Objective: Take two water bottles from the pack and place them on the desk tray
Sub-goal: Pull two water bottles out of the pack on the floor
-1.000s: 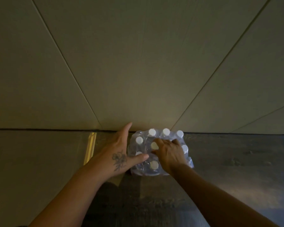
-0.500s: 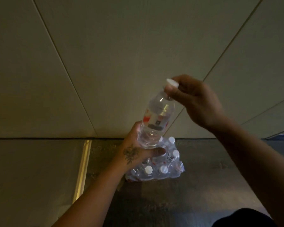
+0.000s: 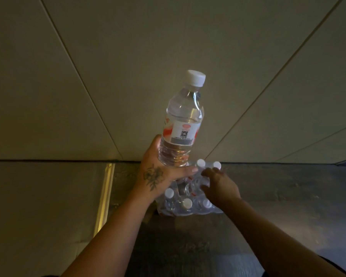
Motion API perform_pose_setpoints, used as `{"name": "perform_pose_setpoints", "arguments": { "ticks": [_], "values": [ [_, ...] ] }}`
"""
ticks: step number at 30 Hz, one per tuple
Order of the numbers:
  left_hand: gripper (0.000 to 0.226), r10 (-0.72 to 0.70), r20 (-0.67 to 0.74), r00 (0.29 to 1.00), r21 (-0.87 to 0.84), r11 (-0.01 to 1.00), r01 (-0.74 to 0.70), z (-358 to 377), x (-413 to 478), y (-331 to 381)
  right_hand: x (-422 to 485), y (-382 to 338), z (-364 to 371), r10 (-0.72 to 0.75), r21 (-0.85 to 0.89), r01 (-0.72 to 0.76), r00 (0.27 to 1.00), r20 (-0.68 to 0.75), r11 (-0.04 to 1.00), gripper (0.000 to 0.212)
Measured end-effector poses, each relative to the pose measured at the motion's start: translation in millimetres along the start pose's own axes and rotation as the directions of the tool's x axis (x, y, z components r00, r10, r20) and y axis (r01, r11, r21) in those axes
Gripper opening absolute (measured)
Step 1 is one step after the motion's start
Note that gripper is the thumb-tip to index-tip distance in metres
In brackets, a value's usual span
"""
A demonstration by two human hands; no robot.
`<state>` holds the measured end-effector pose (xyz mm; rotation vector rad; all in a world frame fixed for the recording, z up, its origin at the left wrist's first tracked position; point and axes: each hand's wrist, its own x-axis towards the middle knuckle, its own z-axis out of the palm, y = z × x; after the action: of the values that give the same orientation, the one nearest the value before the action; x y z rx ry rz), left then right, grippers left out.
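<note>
A clear water bottle [image 3: 183, 120] with a white cap and a red-and-white label stands nearly upright in the air, gripped around its lower part by my left hand [image 3: 160, 172]. Below it, a plastic-wrapped pack of water bottles [image 3: 180, 204] with white caps rests on the dark floor against the wall. My right hand [image 3: 218, 186] lies on top of the pack, fingers spread over the bottles at its far side. It hides part of the pack. No desk tray is in view.
A pale panelled wall [image 3: 128, 66] rises right behind the pack. A brass-coloured strip [image 3: 105, 196] divides the dark wood-look floor [image 3: 278, 196] from a pale surface on the left.
My right hand let go of the bottle's cap and dropped down onto the pack. My left hand lifted the bottle higher and holds it alone.
</note>
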<state>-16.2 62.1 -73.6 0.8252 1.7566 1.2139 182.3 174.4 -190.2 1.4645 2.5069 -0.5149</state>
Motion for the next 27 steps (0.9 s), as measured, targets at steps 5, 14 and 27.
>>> {"name": "perform_pose_setpoints", "arguments": {
  "ticks": [5,14,27],
  "values": [
    [0.08,0.001,-0.009,1.0,-0.004,1.0,-0.001,-1.1,8.8,-8.3,10.4,2.3,15.6,-0.066,-0.148,0.077,0.995,0.076,0.986,0.049],
    [0.08,-0.138,0.079,0.987,-0.085,0.986,0.144,4.0,16.5,-23.5,-24.2,3.8,-69.0,-0.149,0.176,0.21,0.941,-0.304,0.962,0.031],
    [0.108,-0.261,0.229,0.938,-0.257,0.913,0.317,15.4,9.1,-32.8,-41.1,-13.3,-202.4,-0.034,0.489,0.385,0.811,-0.585,0.783,0.033]
  ]
}}
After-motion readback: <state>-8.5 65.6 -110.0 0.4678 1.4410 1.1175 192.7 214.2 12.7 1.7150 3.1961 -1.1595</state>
